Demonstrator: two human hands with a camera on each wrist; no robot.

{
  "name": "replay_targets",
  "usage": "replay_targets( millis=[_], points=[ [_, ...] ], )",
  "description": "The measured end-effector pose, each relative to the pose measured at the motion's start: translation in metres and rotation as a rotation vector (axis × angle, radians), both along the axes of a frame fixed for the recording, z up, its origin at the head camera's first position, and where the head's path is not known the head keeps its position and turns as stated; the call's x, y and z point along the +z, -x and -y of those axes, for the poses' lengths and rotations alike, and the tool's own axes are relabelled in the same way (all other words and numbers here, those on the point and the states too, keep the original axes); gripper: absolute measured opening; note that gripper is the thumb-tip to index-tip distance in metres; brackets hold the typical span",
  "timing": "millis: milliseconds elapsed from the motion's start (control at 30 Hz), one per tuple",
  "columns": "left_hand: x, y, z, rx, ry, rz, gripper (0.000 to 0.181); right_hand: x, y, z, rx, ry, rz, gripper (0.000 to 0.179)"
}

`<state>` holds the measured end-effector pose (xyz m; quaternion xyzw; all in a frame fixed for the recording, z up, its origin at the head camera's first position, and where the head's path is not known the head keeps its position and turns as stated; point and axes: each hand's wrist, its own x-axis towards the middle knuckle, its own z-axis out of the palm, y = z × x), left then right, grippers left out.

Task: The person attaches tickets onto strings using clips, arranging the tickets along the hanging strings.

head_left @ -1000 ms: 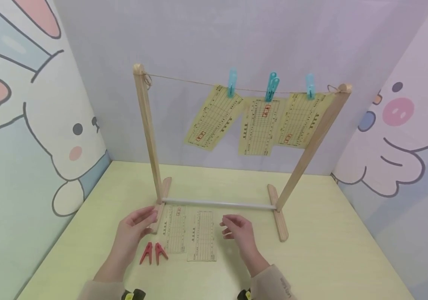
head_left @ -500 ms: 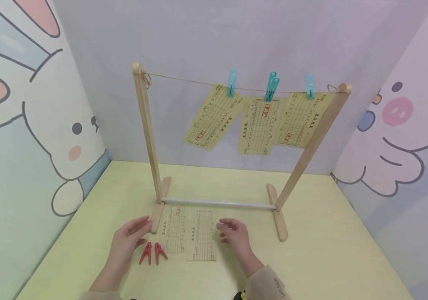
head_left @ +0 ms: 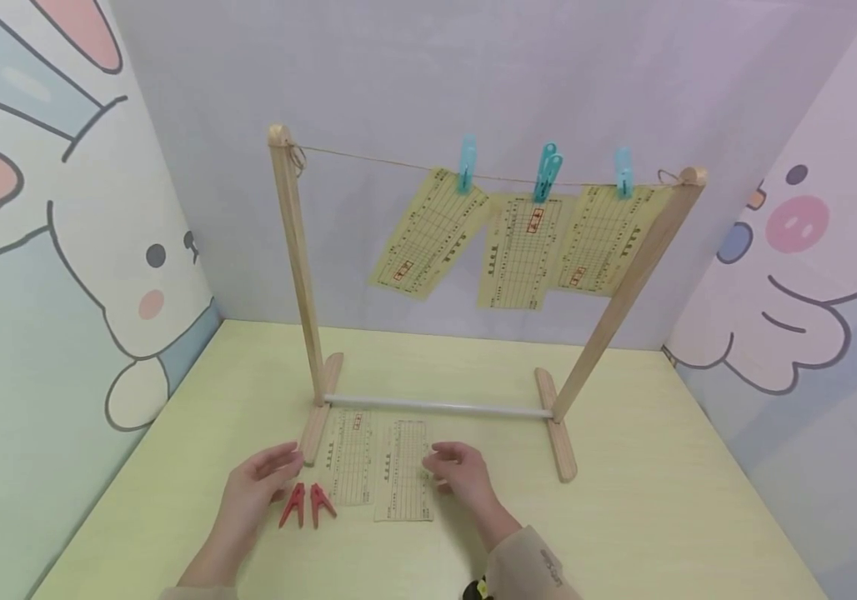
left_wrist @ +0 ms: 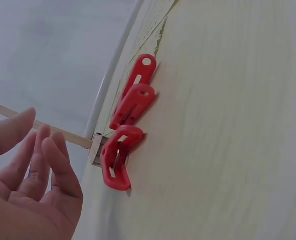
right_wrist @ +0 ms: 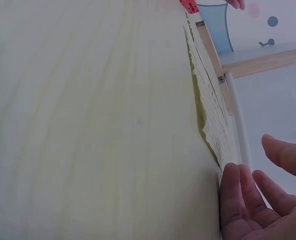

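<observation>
My right hand is at the right edge of a yellowish printed paper slip lying on the table. Its fingertips reach that edge, while the thumb stands apart from the fingers in the right wrist view. A second slip, marked with a red stamp, lies just left of the first. On the other side, my left hand hovers beside two red clothespins, its fingers loosely bent and holding nothing. The left wrist view shows the clothespins standing on the table, right of that hand.
A wooden frame stands behind, with a left post, a right post and a white bottom bar. From its string hang three printed slips, each under a blue-green clothespin. Cartoon-printed walls enclose the table.
My right hand has moved left and closer to me, up to the slip's edge. My left hand has come down and toward me, near the clothespins. Slips and clothespins stay in place.
</observation>
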<state>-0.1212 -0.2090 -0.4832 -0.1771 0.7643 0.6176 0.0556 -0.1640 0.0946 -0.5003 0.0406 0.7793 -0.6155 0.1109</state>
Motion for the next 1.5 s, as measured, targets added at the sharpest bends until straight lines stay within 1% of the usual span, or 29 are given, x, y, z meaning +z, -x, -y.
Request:
replay_targets(
  millis=[167, 233, 367, 467, 600, 800, 900, 1000, 1133, 1233, 1367, 1500],
  points=[
    [-0.005, -0.002, 0.001, -0.01, 0.027, 0.028, 0.053, -0.002, 0.002, 0.0, 0.02, -0.015, 0.004, 0.046],
    [-0.007, -0.003, 0.002, -0.017, 0.039, 0.029, 0.05, -0.004, 0.004, -0.001, 0.026, -0.017, 0.014, 0.047],
    [-0.008, -0.005, 0.003, -0.044, 0.09, 0.011, 0.049, -0.008, 0.007, -0.002, 0.034, -0.015, 0.023, 0.048],
    [-0.009, -0.007, 0.005, -0.069, 0.13, -0.004, 0.049, -0.011, 0.009, -0.002, 0.036, -0.024, 0.013, 0.047],
    [-0.01, -0.01, 0.006, -0.084, 0.159, -0.013, 0.05, -0.014, 0.01, 0.0, 0.032, -0.048, 0.004, 0.046],
    [-0.015, -0.015, 0.004, -0.08, 0.239, -0.008, 0.054, -0.014, 0.009, 0.001, 0.033, -0.079, 0.007, 0.048],
    [-0.018, -0.016, 0.003, -0.074, 0.265, -0.006, 0.053, -0.015, 0.009, 0.001, 0.036, -0.095, 0.003, 0.049],
    [-0.019, -0.017, 0.002, -0.068, 0.294, 0.012, 0.055, -0.015, 0.01, 0.001, 0.052, -0.118, -0.005, 0.053],
    [-0.019, -0.02, 0.001, -0.069, 0.339, 0.027, 0.061, -0.016, 0.012, 0.001, 0.073, -0.139, -0.006, 0.059],
    [-0.019, -0.022, -0.001, -0.075, 0.369, 0.032, 0.063, -0.015, 0.011, 0.001, 0.073, -0.152, -0.007, 0.061],
    [-0.018, -0.024, -0.003, -0.092, 0.409, 0.035, 0.065, -0.011, 0.008, 0.003, 0.073, -0.183, -0.024, 0.06],
    [-0.017, -0.025, -0.005, -0.102, 0.426, 0.049, 0.069, -0.01, 0.008, 0.005, 0.087, -0.209, -0.05, 0.059]
  ],
)
